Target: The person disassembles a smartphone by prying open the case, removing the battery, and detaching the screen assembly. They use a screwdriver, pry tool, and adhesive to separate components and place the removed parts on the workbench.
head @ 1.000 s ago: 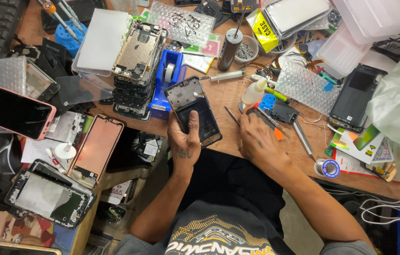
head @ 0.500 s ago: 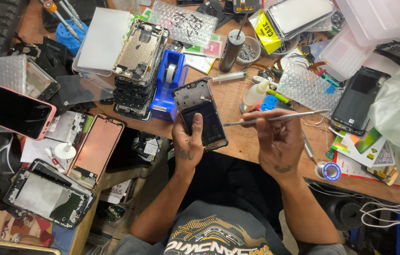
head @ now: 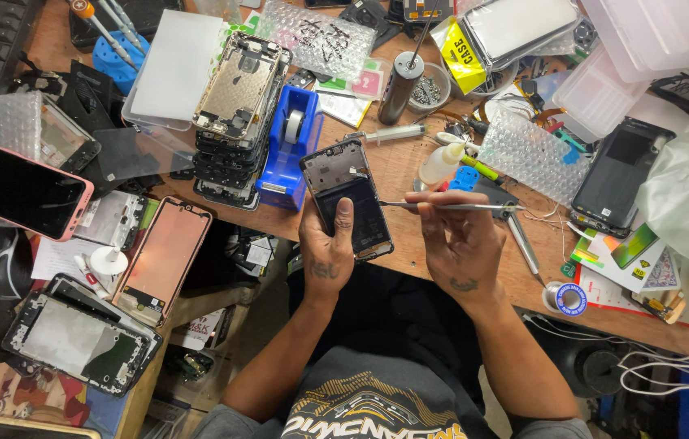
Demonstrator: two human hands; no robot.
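The left hand (head: pixel 330 248) grasps an opened black smartphone with its back cover off (head: pixel 347 197), thumb laid along its dark battery area, holding it just above the near edge of the cluttered wooden counter (head: pixel 397 162). The right hand (head: pixel 460 236) pinches a long thin pair of metal tweezers (head: pixel 442 206) between thumb and fingers, their tip pointing left and touching or almost touching the phone's right edge. The phone is already open with its internals exposed; the tweezer tip carries no part that can be made out, so the work inside looks to be underway rather than finished. Beyond the left hand stands a blue tape dispenser (head: pixel 289 150); beyond the right, a small white squeeze bottle (head: pixel 440 165).
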